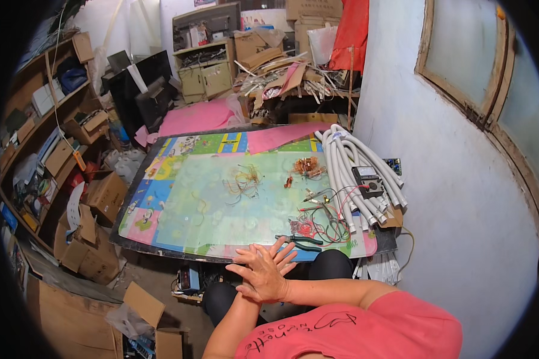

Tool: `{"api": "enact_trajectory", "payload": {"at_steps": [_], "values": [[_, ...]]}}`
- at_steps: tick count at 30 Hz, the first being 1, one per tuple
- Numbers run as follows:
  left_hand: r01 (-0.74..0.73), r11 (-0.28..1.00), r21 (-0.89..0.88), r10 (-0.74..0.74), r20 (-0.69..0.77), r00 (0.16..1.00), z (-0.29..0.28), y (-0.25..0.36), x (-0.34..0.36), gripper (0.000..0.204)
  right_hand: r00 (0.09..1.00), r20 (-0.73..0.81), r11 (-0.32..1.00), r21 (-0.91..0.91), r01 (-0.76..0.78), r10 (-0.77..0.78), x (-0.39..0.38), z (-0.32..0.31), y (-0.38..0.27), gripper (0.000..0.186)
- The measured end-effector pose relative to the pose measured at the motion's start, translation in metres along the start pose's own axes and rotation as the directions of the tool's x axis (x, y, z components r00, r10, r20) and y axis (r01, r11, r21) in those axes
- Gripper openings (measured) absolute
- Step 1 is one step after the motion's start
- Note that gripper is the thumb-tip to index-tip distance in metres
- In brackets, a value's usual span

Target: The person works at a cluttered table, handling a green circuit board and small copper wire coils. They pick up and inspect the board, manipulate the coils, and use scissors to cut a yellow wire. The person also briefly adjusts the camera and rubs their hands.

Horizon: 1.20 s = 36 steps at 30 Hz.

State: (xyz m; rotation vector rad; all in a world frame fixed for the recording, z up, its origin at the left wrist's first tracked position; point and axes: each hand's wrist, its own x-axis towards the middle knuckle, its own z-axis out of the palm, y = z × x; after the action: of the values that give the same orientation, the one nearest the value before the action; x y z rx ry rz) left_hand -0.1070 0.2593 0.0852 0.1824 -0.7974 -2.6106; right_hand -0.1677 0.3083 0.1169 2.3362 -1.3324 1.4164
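Observation:
My right hand (pixel 261 276) lies across my left hand (pixel 285 256) just off the table's front edge, and the two touch. Fingers on both are spread, with nothing held in them; part of the left hand is hidden under the right. Closest to them is a pair of pliers (pixel 308 246) with dark green handles at the table edge. Beyond it lie a tangle of red wire (pixel 304 227) and a second pair of pliers (pixel 334 227). Copper wire coils (pixel 307 167) and loose thin wires (pixel 245 181) are farther back on the table (pixel 179 224).
White corrugated hoses (pixel 341 173) bundle along the table's right side, with an analog multimeter (pixel 368 181) and its leads on them. A wall (pixel 449 197) stands close on the right. Cardboard boxes (pixel 90 251) and crowded shelves (pixel 48 167) line the left.

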Motion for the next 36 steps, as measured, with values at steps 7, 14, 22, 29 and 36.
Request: {"api": "enact_trajectory", "payload": {"at_steps": [7, 14, 22, 29, 36], "values": [[0.000, 1.000, -0.001, 0.000, -0.004, 1.000, 0.002, 0.000, 0.001, 0.079, 0.998, -0.037, 0.998, -0.043, -0.044, 0.043, 0.006, -0.004, -0.002, 0.043], [-0.015, 1.000, -0.008, 0.015, -0.012, 1.000, 0.002, -0.003, 0.004, 0.075, 0.998, -0.051, 0.998, 0.048, -0.035, 0.037, 0.005, -0.007, 0.007, 0.038], [-0.070, 0.998, -0.004, 0.070, 0.008, 0.998, -0.004, -0.011, 0.003, 0.070, 0.995, -0.100, 0.998, 0.054, 0.020, -0.014, 0.002, -0.008, 0.024, 0.036], [-0.213, 0.971, -0.107, 0.188, -0.202, 0.961, 0.008, -0.009, -0.006, 0.046, 0.995, -0.091, 0.999, 0.031, -0.032, 0.035, -0.012, -0.003, 0.051, 0.034], [-0.178, 0.978, -0.112, 0.154, -0.197, 0.968, -0.014, -0.018, -0.001, 0.046, 0.992, -0.086, 0.996, -0.013, -0.089, 0.088, -0.023, -0.005, 0.070, 0.033]]}}
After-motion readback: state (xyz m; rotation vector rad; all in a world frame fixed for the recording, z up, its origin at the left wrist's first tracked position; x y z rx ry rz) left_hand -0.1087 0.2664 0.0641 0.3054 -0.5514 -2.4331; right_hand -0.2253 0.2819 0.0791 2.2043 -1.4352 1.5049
